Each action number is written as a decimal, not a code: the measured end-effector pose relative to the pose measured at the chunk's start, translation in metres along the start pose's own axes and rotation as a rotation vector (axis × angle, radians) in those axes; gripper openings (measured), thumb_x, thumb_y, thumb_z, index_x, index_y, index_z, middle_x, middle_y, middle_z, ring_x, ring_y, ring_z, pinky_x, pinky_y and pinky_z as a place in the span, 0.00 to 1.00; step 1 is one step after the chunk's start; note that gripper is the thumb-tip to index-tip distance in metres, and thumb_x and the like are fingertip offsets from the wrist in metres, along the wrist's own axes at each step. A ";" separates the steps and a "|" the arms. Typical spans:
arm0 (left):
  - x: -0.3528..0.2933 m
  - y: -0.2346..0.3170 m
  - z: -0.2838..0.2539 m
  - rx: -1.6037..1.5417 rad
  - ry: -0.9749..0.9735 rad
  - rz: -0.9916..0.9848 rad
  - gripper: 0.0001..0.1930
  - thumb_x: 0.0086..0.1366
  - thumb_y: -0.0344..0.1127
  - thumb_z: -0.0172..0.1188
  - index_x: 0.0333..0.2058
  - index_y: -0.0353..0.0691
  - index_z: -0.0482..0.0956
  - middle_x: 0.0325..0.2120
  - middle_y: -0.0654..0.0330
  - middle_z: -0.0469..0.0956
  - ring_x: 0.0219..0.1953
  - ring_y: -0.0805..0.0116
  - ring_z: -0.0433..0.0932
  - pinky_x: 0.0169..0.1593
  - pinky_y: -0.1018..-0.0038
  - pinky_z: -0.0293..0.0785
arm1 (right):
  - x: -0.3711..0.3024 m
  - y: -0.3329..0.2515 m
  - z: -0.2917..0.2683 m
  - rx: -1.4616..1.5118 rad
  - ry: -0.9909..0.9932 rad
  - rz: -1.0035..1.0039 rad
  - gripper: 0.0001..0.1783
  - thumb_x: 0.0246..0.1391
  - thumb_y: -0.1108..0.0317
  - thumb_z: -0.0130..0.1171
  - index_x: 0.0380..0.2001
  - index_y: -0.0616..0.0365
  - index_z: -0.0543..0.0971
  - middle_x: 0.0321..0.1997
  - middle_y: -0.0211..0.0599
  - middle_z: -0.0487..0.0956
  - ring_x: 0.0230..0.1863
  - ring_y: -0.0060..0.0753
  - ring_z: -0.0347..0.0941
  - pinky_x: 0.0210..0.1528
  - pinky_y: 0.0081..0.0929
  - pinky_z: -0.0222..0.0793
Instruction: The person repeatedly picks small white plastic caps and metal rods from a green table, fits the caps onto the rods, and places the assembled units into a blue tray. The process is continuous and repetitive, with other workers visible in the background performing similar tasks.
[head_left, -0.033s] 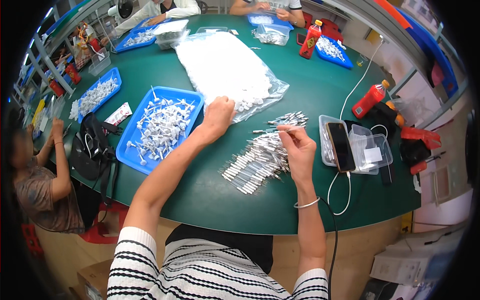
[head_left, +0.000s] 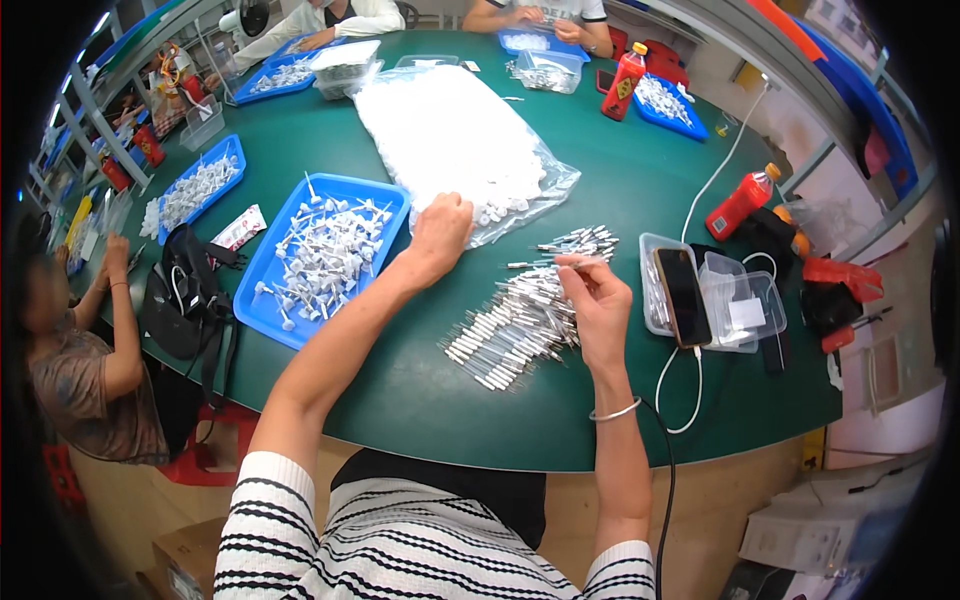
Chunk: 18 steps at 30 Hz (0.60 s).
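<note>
Clearly light, stiff and slippery, the thin metal pin (head_left: 572,262) sits pinched in the right hand (head_left: 598,310), best held mid-shaft, while the left hand (head_left: 440,232) closes loosely on the plastic bag (head_left: 450,140).

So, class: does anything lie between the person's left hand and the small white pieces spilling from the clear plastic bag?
Nothing visible does. The left hand rests at the open edge of the clear plastic bag, right at the white pieces. The blue tray sits beside it.
</note>
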<state>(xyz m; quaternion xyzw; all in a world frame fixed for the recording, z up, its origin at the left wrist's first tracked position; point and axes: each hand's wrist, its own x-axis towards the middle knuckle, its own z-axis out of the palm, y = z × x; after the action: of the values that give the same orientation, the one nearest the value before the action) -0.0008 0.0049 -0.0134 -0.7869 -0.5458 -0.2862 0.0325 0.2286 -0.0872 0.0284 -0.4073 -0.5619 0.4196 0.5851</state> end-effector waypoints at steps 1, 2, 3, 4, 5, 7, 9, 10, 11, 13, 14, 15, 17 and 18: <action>0.002 -0.005 0.009 0.090 0.007 0.007 0.05 0.56 0.30 0.60 0.29 0.34 0.77 0.30 0.50 0.75 0.38 0.51 0.75 0.40 0.62 0.73 | -0.002 0.002 0.002 0.010 0.001 0.014 0.06 0.55 0.75 0.60 0.35 0.66 0.80 0.35 0.27 0.77 0.31 0.13 0.68 0.33 0.13 0.64; 0.003 -0.004 0.011 0.107 -0.001 0.003 0.05 0.55 0.30 0.60 0.29 0.35 0.76 0.30 0.51 0.73 0.38 0.52 0.73 0.40 0.60 0.72 | -0.004 0.005 0.003 0.018 0.003 0.031 0.06 0.56 0.74 0.60 0.35 0.65 0.80 0.34 0.27 0.77 0.31 0.13 0.68 0.33 0.13 0.64; 0.003 -0.006 0.010 0.087 0.020 0.013 0.05 0.55 0.30 0.60 0.29 0.35 0.76 0.30 0.51 0.73 0.38 0.52 0.73 0.40 0.60 0.72 | -0.006 0.007 0.004 0.028 0.001 0.049 0.06 0.56 0.74 0.60 0.35 0.65 0.80 0.34 0.26 0.76 0.31 0.13 0.68 0.33 0.12 0.64; 0.002 -0.003 0.007 0.063 0.032 0.024 0.05 0.55 0.30 0.61 0.29 0.36 0.76 0.30 0.51 0.73 0.39 0.52 0.73 0.41 0.60 0.72 | -0.008 0.011 0.003 0.006 0.000 0.046 0.06 0.57 0.74 0.59 0.36 0.63 0.79 0.32 0.26 0.76 0.31 0.13 0.68 0.34 0.13 0.65; -0.002 0.003 0.000 0.035 0.041 0.033 0.05 0.55 0.31 0.61 0.29 0.36 0.76 0.30 0.51 0.73 0.39 0.52 0.73 0.41 0.60 0.72 | -0.010 0.012 0.003 0.045 -0.011 0.050 0.06 0.57 0.74 0.59 0.37 0.63 0.79 0.32 0.26 0.76 0.31 0.14 0.68 0.34 0.13 0.65; -0.016 0.018 -0.021 -0.179 0.058 -0.032 0.07 0.56 0.31 0.61 0.30 0.34 0.76 0.27 0.52 0.77 0.32 0.58 0.77 0.35 0.66 0.75 | -0.014 0.010 0.003 0.119 -0.022 0.065 0.06 0.57 0.73 0.59 0.37 0.63 0.79 0.32 0.26 0.76 0.31 0.14 0.68 0.35 0.14 0.66; -0.035 0.044 -0.045 -0.611 -0.060 -0.227 0.08 0.56 0.31 0.61 0.29 0.31 0.76 0.26 0.50 0.79 0.29 0.60 0.80 0.33 0.68 0.76 | -0.019 0.004 0.006 0.229 -0.058 0.099 0.07 0.58 0.72 0.58 0.38 0.63 0.78 0.33 0.30 0.77 0.33 0.17 0.71 0.38 0.17 0.69; -0.047 0.056 -0.053 -0.712 -0.079 -0.263 0.09 0.57 0.32 0.61 0.29 0.30 0.75 0.24 0.52 0.80 0.27 0.64 0.80 0.32 0.70 0.76 | -0.021 0.000 0.012 0.308 -0.077 0.125 0.07 0.59 0.72 0.57 0.38 0.63 0.78 0.33 0.30 0.77 0.33 0.18 0.71 0.39 0.18 0.69; -0.058 0.064 -0.058 -0.809 -0.090 -0.300 0.10 0.58 0.33 0.62 0.30 0.30 0.75 0.23 0.53 0.80 0.25 0.68 0.80 0.31 0.73 0.76 | -0.021 -0.001 0.018 0.389 -0.103 0.145 0.07 0.59 0.72 0.57 0.38 0.63 0.78 0.34 0.31 0.77 0.33 0.19 0.72 0.39 0.19 0.70; -0.077 0.074 -0.052 -1.088 -0.084 -0.382 0.08 0.60 0.31 0.61 0.31 0.31 0.75 0.24 0.58 0.80 0.26 0.77 0.78 0.31 0.77 0.76 | -0.029 0.002 0.028 0.505 -0.165 0.182 0.07 0.61 0.72 0.54 0.39 0.64 0.76 0.36 0.34 0.78 0.36 0.23 0.75 0.43 0.22 0.71; -0.082 0.079 -0.051 -1.249 -0.092 -0.412 0.07 0.62 0.30 0.60 0.33 0.31 0.75 0.26 0.58 0.80 0.27 0.77 0.78 0.31 0.78 0.75 | -0.033 0.003 0.034 0.541 -0.162 0.206 0.07 0.61 0.72 0.54 0.40 0.64 0.76 0.36 0.34 0.78 0.36 0.23 0.75 0.44 0.22 0.71; -0.085 0.082 -0.051 -1.410 -0.102 -0.441 0.06 0.63 0.29 0.59 0.34 0.31 0.75 0.27 0.58 0.80 0.28 0.77 0.78 0.31 0.80 0.75 | -0.035 0.004 0.037 0.577 -0.157 0.230 0.08 0.61 0.72 0.54 0.41 0.64 0.75 0.36 0.35 0.78 0.37 0.24 0.76 0.45 0.23 0.71; -0.086 0.078 -0.049 -1.499 -0.118 -0.454 0.06 0.64 0.28 0.59 0.37 0.31 0.75 0.30 0.58 0.80 0.29 0.78 0.77 0.33 0.81 0.75 | -0.037 0.006 0.037 0.611 -0.184 0.235 0.09 0.61 0.70 0.54 0.42 0.64 0.75 0.37 0.36 0.79 0.39 0.27 0.76 0.46 0.25 0.72; -0.086 0.075 -0.048 -1.544 -0.128 -0.460 0.07 0.64 0.28 0.58 0.38 0.31 0.75 0.31 0.58 0.80 0.30 0.78 0.77 0.35 0.81 0.75 | -0.036 0.003 0.040 0.615 -0.186 0.246 0.09 0.62 0.70 0.54 0.42 0.64 0.75 0.37 0.36 0.79 0.39 0.27 0.76 0.47 0.25 0.72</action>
<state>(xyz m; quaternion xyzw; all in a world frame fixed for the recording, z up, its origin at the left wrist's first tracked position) 0.0247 -0.1153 0.0039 -0.4702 -0.3434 -0.5363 -0.6110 0.1884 -0.1203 0.0157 -0.2365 -0.4068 0.6720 0.5718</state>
